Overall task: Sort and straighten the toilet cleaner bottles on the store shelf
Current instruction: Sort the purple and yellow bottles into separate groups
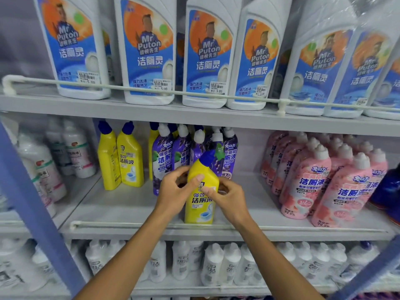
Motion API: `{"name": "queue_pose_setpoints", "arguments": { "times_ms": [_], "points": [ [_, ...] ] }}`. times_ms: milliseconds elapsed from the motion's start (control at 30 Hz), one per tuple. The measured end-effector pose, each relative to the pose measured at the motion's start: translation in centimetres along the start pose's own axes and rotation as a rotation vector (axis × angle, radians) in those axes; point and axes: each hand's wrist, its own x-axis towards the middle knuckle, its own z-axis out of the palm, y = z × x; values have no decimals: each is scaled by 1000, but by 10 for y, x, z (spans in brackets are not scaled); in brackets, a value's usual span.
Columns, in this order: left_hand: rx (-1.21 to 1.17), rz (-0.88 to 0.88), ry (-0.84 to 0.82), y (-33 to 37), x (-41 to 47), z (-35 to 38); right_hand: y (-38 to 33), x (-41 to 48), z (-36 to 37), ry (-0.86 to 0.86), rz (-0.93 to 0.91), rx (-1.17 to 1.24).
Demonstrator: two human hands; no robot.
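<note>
1. My left hand (pixel 175 191) and right hand (pixel 229 198) both clasp the yellow bottle (pixel 202 204) at the shelf (pixel 129 204) front, just before the purple bottles (pixel 164 156).
2. Swinging it left toward the yellow pair (pixel 121 161) could topple those purple bottles.

Illumination is bright, even and diffuse, with only soft shadow on the shelf (pixel 129 204) beside the left hand (pixel 173 191) and right hand (pixel 230 199). Glare marks the plastic wrap (pixel 355 16) high above and right of them. The yellow bottle (pixel 200 204) between them is fairly sharp; the white bottles (pixel 216 265) below them are blurred, and the frame edges bow.
</note>
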Motion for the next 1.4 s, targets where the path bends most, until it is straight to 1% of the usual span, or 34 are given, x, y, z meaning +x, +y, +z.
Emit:
{"name": "queue_pose_setpoints", "arguments": {
  "times_ms": [200,333,400,467,600,633,667,700,767,833,1100,1267,1400],
  "points": [
    [-53,-18,7,1,-4,-39,-5,-1,38,-44,-8,67],
    [-10,-15,5,2,-3,-70,-7,0,63,-84,11,105],
    [6,-21,31,2,-3,-89,-7,1,74,-81,2,94],
    [20,-26,84,3,-4,-109,-10,2,77,37,-42,49],
    [72,-11,224,1,-3,-154,-21,12,51,509,-135,9],
    [87,-7,263,0,-3,-165,-22,18,42,587,-137,7],
    [103,-2,302,-1,-2,-174,-21,26,34,619,-122,0],
    [128,7,345,-2,0,-184,-19,33,27,603,-84,-10],
    [210,25,432,-3,5,-199,-15,47,19,476,14,-53],
    [247,24,499,-6,11,-210,-13,53,18,349,27,-98],
    [278,6,626,-11,26,-218,-11,56,13,358,-102,-341],
    [359,23,652,-10,25,-203,-3,53,-17,318,-154,-391],
    [347,30,663,-14,28,-190,0,56,-51,301,-133,-418]
  ]
}}
